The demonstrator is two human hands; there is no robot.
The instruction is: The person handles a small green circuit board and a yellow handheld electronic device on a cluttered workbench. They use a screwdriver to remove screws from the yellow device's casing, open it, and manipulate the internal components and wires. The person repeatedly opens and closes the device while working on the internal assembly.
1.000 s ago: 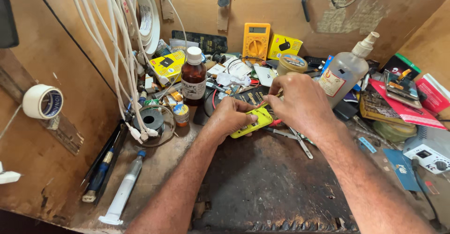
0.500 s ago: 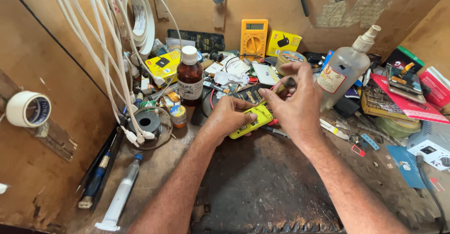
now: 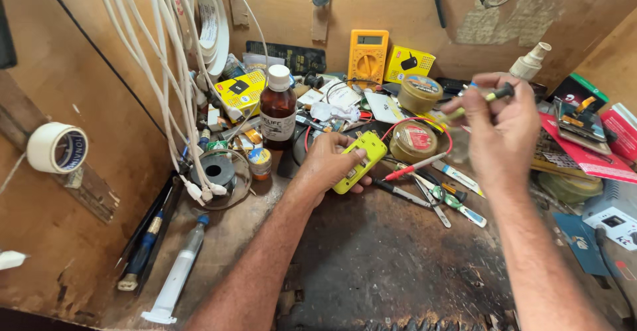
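Yellow-green device (image 3: 361,162) was gripped flat by left hand (image 3: 328,165), long axis toward 1 o'clock. Slim tool (image 3: 479,101) was pinched by right hand (image 3: 504,129), tip toward 8 o'clock.

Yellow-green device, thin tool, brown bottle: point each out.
yellow-green device (image 3: 361,160), head view, its top face.
thin tool (image 3: 479,100), head view, its shaft near the dark tip.
brown bottle (image 3: 277,115), head view, its label.

Yellow boxes (image 3: 409,62) (image 3: 241,91) at the back, grey-screened yellow multimeter (image 3: 369,54) between, white-labelled brown bottle (image 3: 277,113) nearby.
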